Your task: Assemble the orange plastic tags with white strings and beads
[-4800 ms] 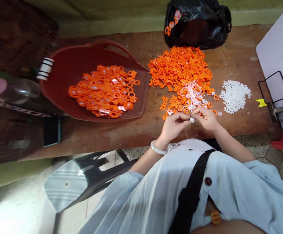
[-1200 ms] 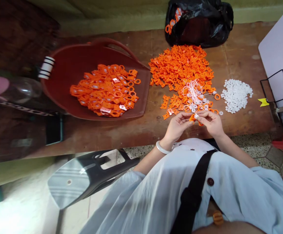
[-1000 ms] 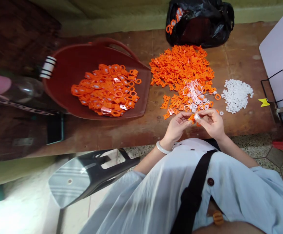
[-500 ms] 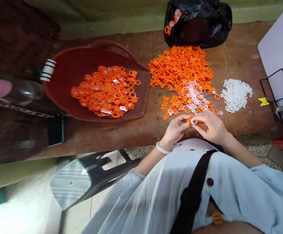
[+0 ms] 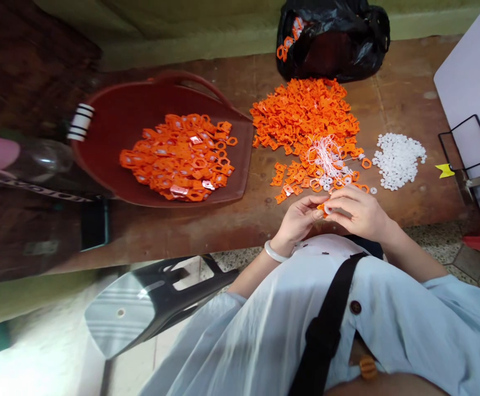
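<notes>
My left hand (image 5: pixel 299 219) pinches a small orange plastic piece (image 5: pixel 321 207) with a white round part on it, just past the table's near edge. From the other side, the fingers of my right hand (image 5: pixel 359 212) close on the same piece and cover most of it. Beyond my fingers lies a bundle of white string (image 5: pixel 326 157) over loose orange pieces and white discs. Behind that rises a large heap of orange plastic pieces (image 5: pixel 306 113). To the right is a pile of small white plastic parts (image 5: pixel 399 160).
A dark red basket (image 5: pixel 108 115) holding many orange pieces lies on the left. At the back is a black plastic bag (image 5: pixel 343 55) with more pieces. A phone (image 5: pixel 94 224) and a bottle (image 5: pixel 44 157) are farther left. A grey stool (image 5: pixel 120 313) stands below the table (image 5: pixel 207 228).
My right fingers have shifted over the orange piece, so less of it and its white round part shows. Both hands stay in the same place.
</notes>
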The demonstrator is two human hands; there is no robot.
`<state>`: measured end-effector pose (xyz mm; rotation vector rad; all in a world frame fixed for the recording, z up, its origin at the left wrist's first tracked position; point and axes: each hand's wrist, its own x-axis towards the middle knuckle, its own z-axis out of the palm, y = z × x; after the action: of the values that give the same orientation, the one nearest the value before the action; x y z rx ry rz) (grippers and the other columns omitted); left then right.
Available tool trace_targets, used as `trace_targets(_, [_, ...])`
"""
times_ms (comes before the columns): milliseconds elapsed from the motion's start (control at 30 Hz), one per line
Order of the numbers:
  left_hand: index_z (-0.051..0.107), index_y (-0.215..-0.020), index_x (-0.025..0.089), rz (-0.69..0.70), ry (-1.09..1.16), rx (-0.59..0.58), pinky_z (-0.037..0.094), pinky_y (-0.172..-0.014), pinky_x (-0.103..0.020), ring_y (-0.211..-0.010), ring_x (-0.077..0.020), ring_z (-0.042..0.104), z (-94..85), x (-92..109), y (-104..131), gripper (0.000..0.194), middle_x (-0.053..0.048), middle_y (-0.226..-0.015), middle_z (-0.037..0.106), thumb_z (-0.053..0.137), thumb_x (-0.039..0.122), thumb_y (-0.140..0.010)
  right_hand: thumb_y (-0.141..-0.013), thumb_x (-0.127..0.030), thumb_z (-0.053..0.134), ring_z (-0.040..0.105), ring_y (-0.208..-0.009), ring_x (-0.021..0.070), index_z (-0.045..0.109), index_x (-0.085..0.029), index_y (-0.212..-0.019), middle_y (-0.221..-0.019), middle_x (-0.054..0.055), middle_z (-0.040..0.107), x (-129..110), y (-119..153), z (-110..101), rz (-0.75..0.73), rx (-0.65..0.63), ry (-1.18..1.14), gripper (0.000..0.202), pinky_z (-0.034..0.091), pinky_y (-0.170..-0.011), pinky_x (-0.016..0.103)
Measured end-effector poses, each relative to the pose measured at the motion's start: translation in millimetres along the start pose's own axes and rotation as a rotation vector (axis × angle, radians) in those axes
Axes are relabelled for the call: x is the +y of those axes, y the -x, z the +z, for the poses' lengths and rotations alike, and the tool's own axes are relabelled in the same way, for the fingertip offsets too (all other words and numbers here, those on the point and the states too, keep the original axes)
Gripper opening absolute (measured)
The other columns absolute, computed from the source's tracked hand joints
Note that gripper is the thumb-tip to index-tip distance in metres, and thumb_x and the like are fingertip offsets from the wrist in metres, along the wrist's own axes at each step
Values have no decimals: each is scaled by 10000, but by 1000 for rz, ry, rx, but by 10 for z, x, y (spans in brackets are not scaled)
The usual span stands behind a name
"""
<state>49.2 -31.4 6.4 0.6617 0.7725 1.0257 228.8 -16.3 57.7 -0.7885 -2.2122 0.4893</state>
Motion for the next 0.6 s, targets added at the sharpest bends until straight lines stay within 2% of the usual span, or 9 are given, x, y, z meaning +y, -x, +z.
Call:
trace_targets(200, [722, -909, 192, -33, 25, 21, 535, -778, -286, -781, -140, 670, 7, -11, 12, 447, -34, -901, 726, 897, 405, -558, -908, -218, 598, 615, -823, 178, 675, -239, -926, -898, 41, 668, 13, 2, 28, 14, 7, 36, 82, 536, -751, 339])
trace_targets(400, [723, -854, 179, -36, 53, 10, 540, -711, -256, -697, -117, 664, 42, 33, 35, 418, -21, -844, 731, 911, 377, -537, -882, -226, 641, 613, -830, 176, 678, -236, -960, -894, 38, 653, 59, 6, 19, 45, -4, -68, 87, 526, -756, 333])
trace_targets(500, [723, -848, 167, -38, 47, -6, 538, -682, -250, -689, -121, 670, 49, 49, 40, 428, -24, -834, 736, 915, 375, -528, -846, -226, 685, 593, -835, 178, 671, -212, -866, -849, 30, 606, 68, -21, -21, 84, -34, -149, 28, 507, -761, 334])
trace_targets(600, [724, -850, 151, -41, 27, -36, 534, -651, -250, -673, -131, 676, 43, 60, 54, 432, -36, -826, 742, 917, 364, -527, -801, -253, 739, 570, -828, 167, 653, -190, -766, -847, 24, 561, 67, -67, -90, 151, -125, -227, 112, 487, -750, 319])
